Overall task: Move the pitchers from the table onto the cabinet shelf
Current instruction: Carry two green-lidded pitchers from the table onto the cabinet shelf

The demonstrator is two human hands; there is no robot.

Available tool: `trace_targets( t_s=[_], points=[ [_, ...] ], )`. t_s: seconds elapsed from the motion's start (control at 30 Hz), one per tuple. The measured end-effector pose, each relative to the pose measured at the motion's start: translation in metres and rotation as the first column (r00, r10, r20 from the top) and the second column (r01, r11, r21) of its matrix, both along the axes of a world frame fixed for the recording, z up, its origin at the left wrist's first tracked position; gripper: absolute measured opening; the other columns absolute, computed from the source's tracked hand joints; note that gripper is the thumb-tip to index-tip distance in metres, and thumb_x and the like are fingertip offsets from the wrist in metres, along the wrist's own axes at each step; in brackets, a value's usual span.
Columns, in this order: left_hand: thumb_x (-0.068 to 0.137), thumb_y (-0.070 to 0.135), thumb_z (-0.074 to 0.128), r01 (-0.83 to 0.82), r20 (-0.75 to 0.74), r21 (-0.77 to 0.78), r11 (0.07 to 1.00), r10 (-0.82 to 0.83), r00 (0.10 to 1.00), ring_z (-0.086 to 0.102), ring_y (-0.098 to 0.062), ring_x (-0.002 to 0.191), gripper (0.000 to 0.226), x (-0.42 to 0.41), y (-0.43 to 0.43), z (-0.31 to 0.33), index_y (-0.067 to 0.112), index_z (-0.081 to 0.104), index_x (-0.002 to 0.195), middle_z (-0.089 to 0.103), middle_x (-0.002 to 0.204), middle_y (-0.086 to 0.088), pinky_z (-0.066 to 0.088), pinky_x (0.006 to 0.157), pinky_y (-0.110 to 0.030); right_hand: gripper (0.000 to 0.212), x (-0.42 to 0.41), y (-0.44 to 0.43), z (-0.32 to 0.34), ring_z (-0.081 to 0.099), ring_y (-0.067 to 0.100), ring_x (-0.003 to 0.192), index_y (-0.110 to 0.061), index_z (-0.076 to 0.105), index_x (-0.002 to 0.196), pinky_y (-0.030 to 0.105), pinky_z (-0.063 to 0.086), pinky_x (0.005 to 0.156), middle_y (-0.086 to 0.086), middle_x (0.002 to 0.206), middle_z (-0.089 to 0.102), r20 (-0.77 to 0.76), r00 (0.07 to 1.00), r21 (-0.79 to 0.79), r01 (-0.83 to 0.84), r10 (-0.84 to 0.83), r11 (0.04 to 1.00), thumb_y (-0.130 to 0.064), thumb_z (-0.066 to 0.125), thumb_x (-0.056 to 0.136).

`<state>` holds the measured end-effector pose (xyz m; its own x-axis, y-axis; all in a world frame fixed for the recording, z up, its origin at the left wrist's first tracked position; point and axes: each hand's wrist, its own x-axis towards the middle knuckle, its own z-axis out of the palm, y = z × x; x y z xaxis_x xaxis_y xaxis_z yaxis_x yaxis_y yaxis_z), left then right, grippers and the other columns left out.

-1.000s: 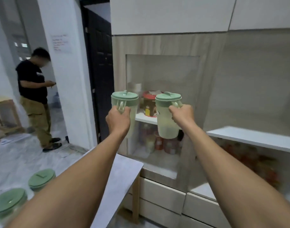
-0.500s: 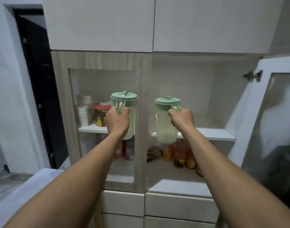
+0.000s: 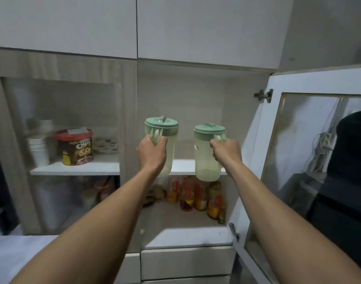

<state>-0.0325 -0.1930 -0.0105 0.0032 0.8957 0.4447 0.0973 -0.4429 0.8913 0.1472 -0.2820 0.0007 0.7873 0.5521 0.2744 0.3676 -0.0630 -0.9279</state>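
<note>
Head view: both arms outstretched, left hand (image 3: 152, 153) & right hand (image 3: 226, 150) fingers wrapped round pitchers' handles.

white cabinet shelf (image 3: 183, 166), paper cups (image 3: 39, 149) and cereal tub (image 3: 76, 147) on its left part

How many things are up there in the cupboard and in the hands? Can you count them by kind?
Green-lidded pitchers: 2, one in the left hand, one in the right hand
Red chocolate tub: 1
White cup stack: 1
Bottles on the lower shelf: too blurred to count
Total countable: 4
</note>
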Motion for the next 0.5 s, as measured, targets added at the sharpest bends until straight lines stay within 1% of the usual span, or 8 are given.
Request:
trace_targets(
  t_s=[0.13,0.23,0.33,0.4,0.5],
  points=[
    [0.087,0.028,0.059,0.026,0.013,-0.003,1.000,-0.026,1.000,0.058,-0.016,0.067,0.015,0.039,0.032,-0.001,0.017,0.063,0.078,0.062,0.070,0.003,0.042,0.058,-0.028,0.019,0.034,0.026,-0.004,0.061,0.026,0.065,-0.010,0.066,0.070,0.036,0.047,0.061,0.010,0.070,0.068,-0.016,0.999,0.004,0.032,-0.032,0.999,-0.028,0.064,0.076],
    [0.086,0.031,0.060,0.045,0.014,-0.004,0.999,-0.045,0.999,0.060,-0.022,0.073,0.015,0.065,0.062,0.000,0.020,0.062,0.075,0.062,0.070,0.003,0.044,0.064,-0.031,0.021,0.059,0.051,-0.006,0.064,0.028,0.066,-0.012,0.066,0.068,0.040,0.052,0.063,0.010,0.071,0.070,-0.021,0.997,0.021,0.075,-0.074,0.997,-0.033,0.063,0.068],
    [0.086,0.030,0.060,0.069,0.001,-0.002,0.998,-0.069,0.998,0.061,-0.024,0.075,0.015,0.089,0.093,0.001,0.021,0.061,0.074,0.063,0.072,0.002,0.043,0.064,-0.031,0.024,0.082,0.074,-0.004,0.065,0.028,0.068,-0.011,0.068,0.071,0.040,0.053,0.065,0.010,0.072,0.071,-0.034,0.995,0.012,0.098,-0.098,0.995,-0.034,0.062,0.066],
    [0.086,0.032,0.059,0.087,-0.003,-0.004,0.996,-0.087,0.996,0.062,-0.025,0.076,0.016,0.108,0.116,0.002,0.020,0.062,0.075,0.064,0.073,0.001,0.048,0.066,-0.033,0.022,0.097,0.092,-0.002,0.064,0.026,0.067,-0.012,0.068,0.072,0.037,0.050,0.062,0.009,0.072,0.070,-0.043,0.993,0.018,0.108,-0.107,0.994,-0.032,0.063,0.068],
    [0.084,0.034,0.058,0.107,-0.011,-0.026,0.994,-0.108,0.994,0.063,-0.027,0.075,0.019,0.140,0.146,-0.002,0.017,0.064,0.078,0.065,0.073,-0.001,0.055,0.071,-0.040,0.019,0.125,0.119,-0.002,0.062,0.026,0.066,-0.014,0.066,0.069,0.035,0.048,0.060,0.006,0.070,0.068,-0.056,0.991,0.019,0.125,-0.124,0.992,-0.033,0.061,0.064]
  ],
)
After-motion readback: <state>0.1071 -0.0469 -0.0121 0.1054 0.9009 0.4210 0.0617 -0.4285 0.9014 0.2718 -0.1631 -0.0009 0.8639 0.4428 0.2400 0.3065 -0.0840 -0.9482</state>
